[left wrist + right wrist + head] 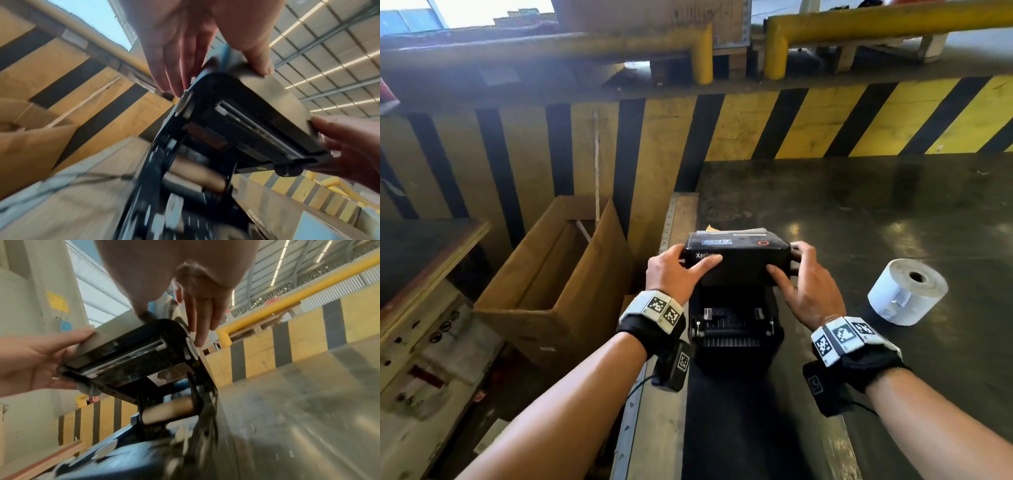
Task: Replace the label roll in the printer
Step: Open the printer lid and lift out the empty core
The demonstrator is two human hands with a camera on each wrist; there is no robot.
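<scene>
A black label printer stands at the left edge of a dark table. Its lid is raised. My left hand grips the lid's left end, thumb across the top and fingers down the side. My right hand grips the right end the same way, its fingers by a grey side latch. Under the lid a bare brown cardboard core sits in the holder; the same core shows in the left wrist view. A full white label roll lies on the table to the right.
An open cardboard box stands on the floor left of the table. A yellow-and-black striped wall rises behind, with yellow rails above it. A wooden bench is at far left.
</scene>
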